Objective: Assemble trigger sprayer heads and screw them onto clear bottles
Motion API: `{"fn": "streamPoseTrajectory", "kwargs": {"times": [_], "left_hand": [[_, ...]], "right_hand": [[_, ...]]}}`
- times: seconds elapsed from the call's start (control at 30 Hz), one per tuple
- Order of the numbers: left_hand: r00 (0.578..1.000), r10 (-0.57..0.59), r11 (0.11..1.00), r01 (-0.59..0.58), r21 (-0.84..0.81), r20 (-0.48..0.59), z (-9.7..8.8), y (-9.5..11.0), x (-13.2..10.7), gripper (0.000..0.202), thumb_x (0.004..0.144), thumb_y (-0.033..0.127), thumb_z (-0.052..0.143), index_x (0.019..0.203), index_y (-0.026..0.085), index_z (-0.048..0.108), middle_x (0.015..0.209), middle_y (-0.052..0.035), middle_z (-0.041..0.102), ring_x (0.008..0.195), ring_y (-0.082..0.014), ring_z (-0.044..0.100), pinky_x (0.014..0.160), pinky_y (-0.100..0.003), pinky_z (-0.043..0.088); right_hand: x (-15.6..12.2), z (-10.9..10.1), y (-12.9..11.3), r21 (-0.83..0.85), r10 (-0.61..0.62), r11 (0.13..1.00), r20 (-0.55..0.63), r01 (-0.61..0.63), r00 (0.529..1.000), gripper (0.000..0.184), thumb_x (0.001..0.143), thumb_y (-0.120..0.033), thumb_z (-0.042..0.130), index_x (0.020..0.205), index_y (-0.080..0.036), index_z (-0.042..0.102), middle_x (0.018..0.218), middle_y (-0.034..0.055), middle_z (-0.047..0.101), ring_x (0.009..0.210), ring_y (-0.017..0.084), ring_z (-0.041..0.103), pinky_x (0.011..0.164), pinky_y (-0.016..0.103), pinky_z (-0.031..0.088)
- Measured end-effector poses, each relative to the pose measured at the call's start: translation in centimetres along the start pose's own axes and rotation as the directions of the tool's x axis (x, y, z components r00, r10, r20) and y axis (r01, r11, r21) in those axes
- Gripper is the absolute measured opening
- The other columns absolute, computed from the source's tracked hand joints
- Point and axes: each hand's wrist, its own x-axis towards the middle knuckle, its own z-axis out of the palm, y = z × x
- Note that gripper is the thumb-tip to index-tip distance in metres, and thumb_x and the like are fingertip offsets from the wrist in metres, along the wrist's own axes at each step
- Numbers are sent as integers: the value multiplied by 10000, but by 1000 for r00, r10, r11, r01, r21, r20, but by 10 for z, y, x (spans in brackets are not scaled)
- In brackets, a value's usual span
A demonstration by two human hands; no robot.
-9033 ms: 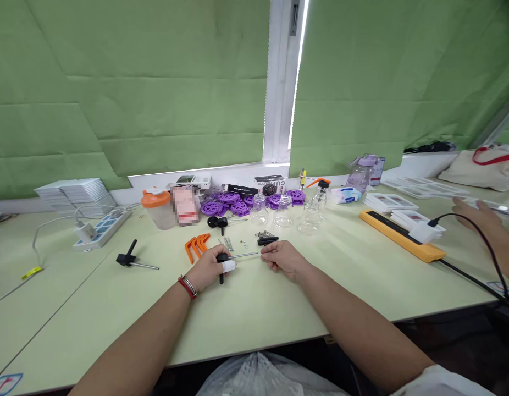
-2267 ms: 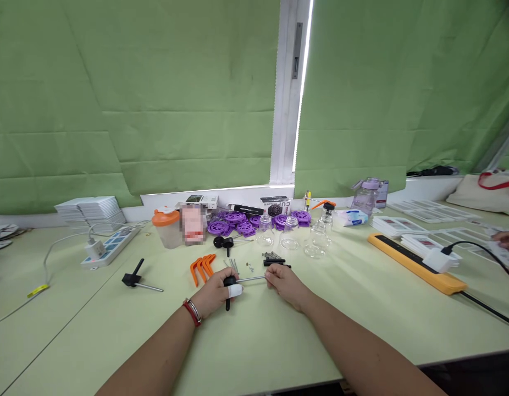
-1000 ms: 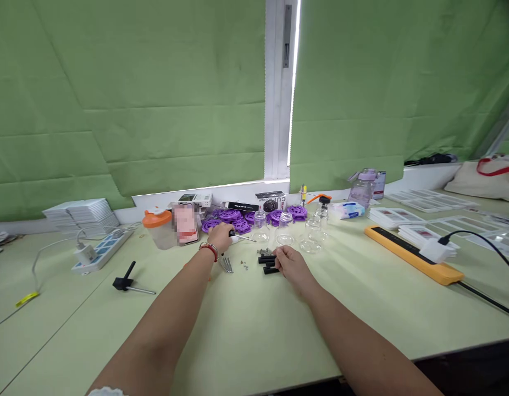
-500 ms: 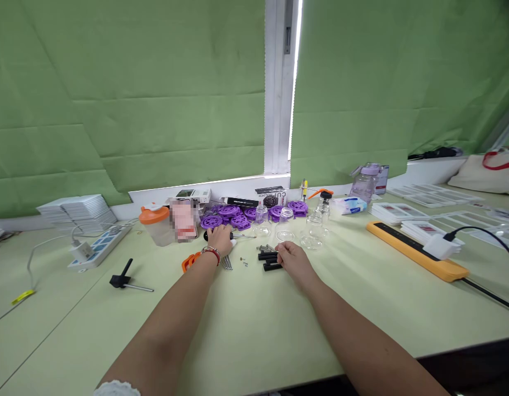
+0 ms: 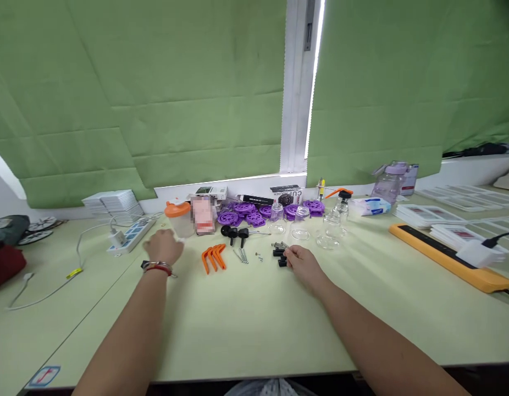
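Note:
My left hand [image 5: 164, 247] is over the tabletop at the left, blurred, its fingers turned down and mostly hidden. It is nearest the clear cup with an orange lid [image 5: 180, 220]. My right hand [image 5: 306, 267] has thumb and fingers pressed together at the short black rods [image 5: 278, 253]; what they pinch, if anything, is hidden. Small springs [image 5: 279, 245] lie just behind the rods. Between my hands are orange bent pieces [image 5: 214, 257], metal screws [image 5: 241, 256], tiny metal parts [image 5: 259, 256] and black knobs [image 5: 243, 236], with a thin metal shaft behind them.
Purple openwork discs [image 5: 244, 212] lie along the back, beside clear domed pieces [image 5: 299, 225]. A yellow power strip [image 5: 448, 258] lies at the right, a white power strip [image 5: 134, 234] at the left with a cable. A lilac bottle [image 5: 389, 181] stands at the back right.
My left hand has moved left from the black knobs, uncovering them. The black piece with a metal rod at the left no longer shows. The view has turned left; my right hand stays at the rods.

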Motion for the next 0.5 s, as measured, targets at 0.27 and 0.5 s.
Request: {"fn": "streamPoseTrajectory", "kwargs": {"times": [0.27, 0.5], "left_hand": [[932, -242, 957, 275, -90, 272, 33, -90, 6, 646, 580, 487, 572, 1087, 85, 567, 1109, -241, 595, 999, -388, 565, 711, -410, 454], [937, -246, 899, 317, -304, 248, 36, -103, 9, 271, 481, 378, 657, 629, 164, 583, 748, -157, 650, 805, -375, 607, 631, -404, 455]], "right_hand": [[-4, 26, -14, -400, -209, 885, 118, 239, 971, 195, 829, -276, 460, 873, -196, 632, 841, 36, 631, 734, 161, 553, 648, 262, 372], [31, 58, -38, -674, -257, 651, 237, 348, 937, 190, 833, -279, 525, 905, -202, 684, 976, 72, 621, 915, 205, 553, 714, 274, 373]]}}
